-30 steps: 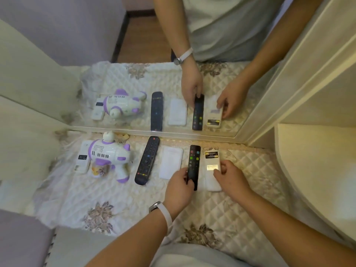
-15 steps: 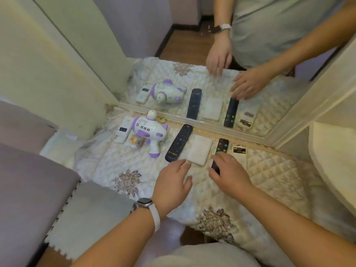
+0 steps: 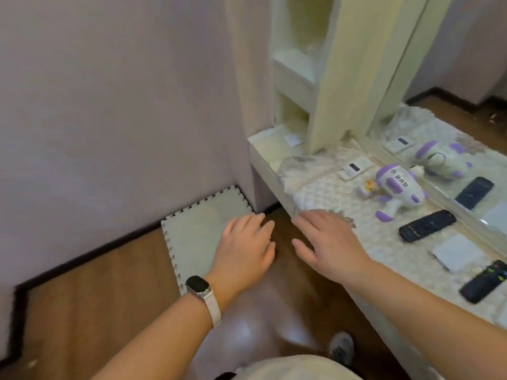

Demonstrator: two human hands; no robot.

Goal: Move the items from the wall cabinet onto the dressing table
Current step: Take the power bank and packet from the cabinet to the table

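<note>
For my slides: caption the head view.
Left hand and right hand hover open beside the dressing table bearing remotes and a toy.

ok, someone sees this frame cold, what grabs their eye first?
Both hands, open and empty, mid-frame: the left hand, watch on its wrist, over the foam mat and wood floor; the right hand at the dressing table's front edge. Then the purple-and-white toy on the quilted cloth, with a black remote, a white pad and a second black remote in a row along the mirror.
</note>
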